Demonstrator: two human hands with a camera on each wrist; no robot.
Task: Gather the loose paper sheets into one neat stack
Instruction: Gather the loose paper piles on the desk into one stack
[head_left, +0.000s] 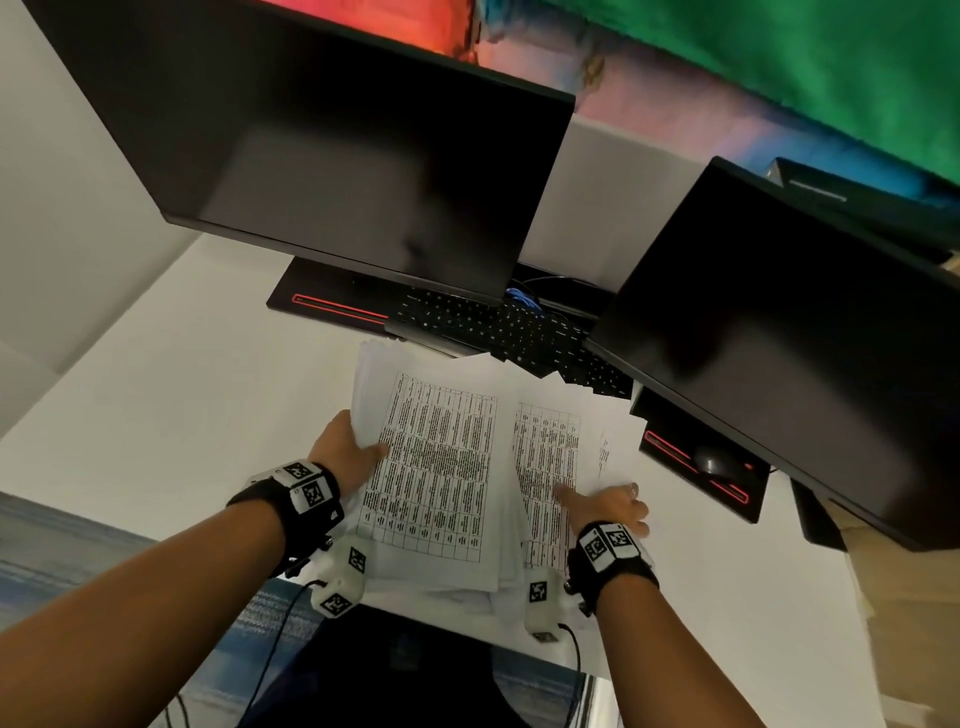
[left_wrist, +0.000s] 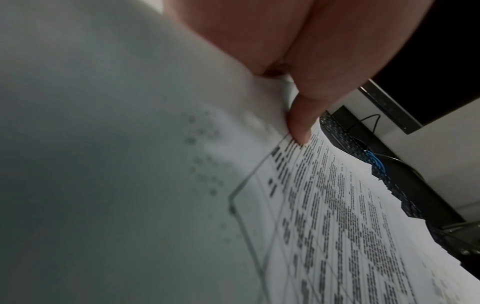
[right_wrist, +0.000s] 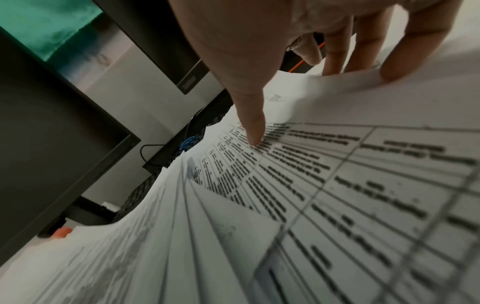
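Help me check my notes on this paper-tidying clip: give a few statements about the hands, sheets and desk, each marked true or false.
1. The left hand grips the left edge of the paper sheets, thumb on top. True.
2. The sheets already form one squared stack. False: they lie fanned out, edges offset.
3. The right hand rests on the sheets at the right, its thumb on a printed table. True.
4. Both monitors show a bright picture. False: the left monitor and the right monitor are dark.
5. The far edge of the sheets overlaps the keyboard. True.
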